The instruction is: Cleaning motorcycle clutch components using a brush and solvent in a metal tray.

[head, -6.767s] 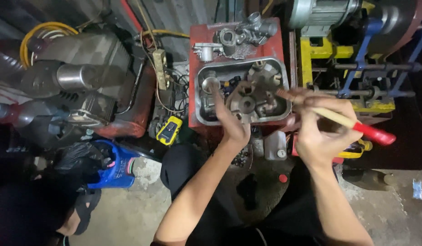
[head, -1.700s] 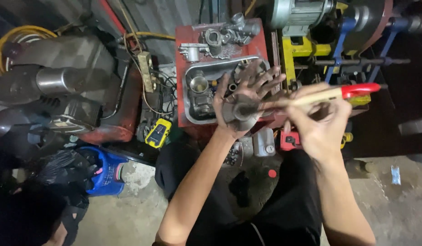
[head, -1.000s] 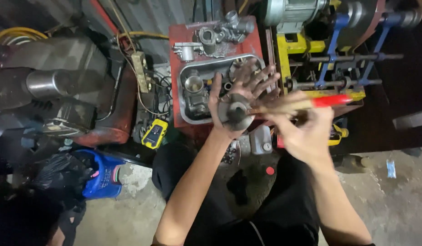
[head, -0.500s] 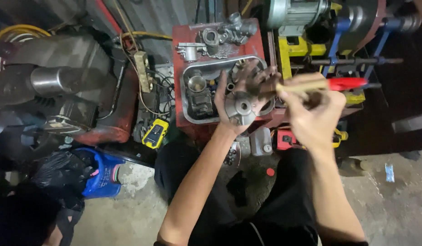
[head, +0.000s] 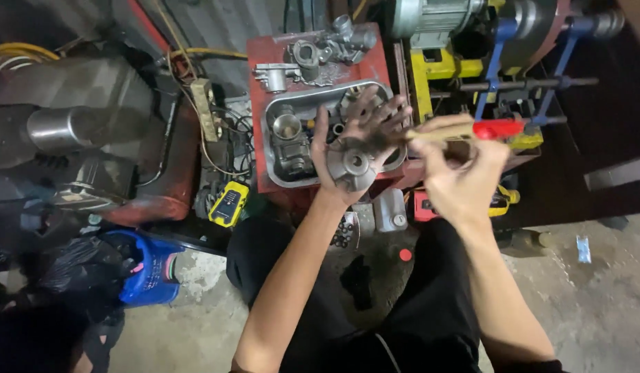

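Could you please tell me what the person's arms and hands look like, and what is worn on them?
Both forearms are bare, with no sleeves, gloves, watch or rings in view. The left hand is smeared with dark grease on palm and fingers; the right hand looks cleaner.

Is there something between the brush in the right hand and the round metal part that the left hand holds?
Nothing visible: the brush in the right hand already reaches the round metal part on the left hand.

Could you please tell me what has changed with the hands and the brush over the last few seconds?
The left hand lifted the round metal part out of the tray. The right hand swung the red-handled brush level and onto it. Both grips are unchanged.
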